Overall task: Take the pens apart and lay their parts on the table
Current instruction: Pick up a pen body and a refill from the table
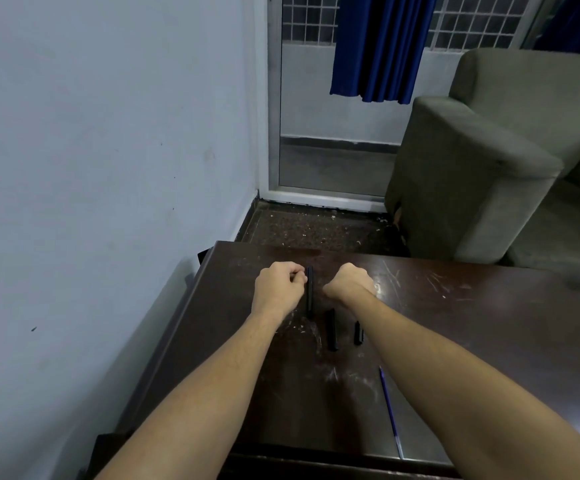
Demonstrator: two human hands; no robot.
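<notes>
Centre frame, the left hand [279,289] pinches the top end of the black pen [310,293], which lies on the dark table [472,323]. Just right of it the right hand [349,282] is curled, and I cannot tell what it holds. Below lie a black barrel piece [332,329], a shorter black piece [358,332] and, lower right, a thin blue refill [389,410].

A pale blue wall [108,133] is seen at left, met at the corner by a glass door [333,133] partly covered by a blue curtain [382,46]. A grey sofa [472,168] is set on the dark speckled floor [316,226] beyond the scratched table [472,323].
</notes>
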